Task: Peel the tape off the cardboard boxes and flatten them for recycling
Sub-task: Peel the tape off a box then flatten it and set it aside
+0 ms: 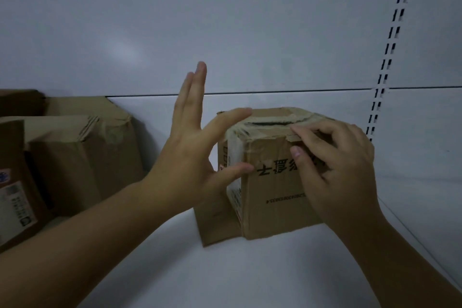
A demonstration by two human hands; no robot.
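Two bare hands at a small brown cardboard box (270, 182).
I see the right hand (342, 170) pinching its top-edge tape (293, 136); the left hand (192, 155) is spread wide beside it.

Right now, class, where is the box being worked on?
In the head view, the small cardboard box stands right of centre on the white surface, between both hands, with other boxes left.

Small brown cardboard box (270, 197): my right hand (342, 172) is covering its right side and some print.
Labelled brown carton (15, 182): the left edge is cropping it.
Label text: I am finding it too blurred to read.
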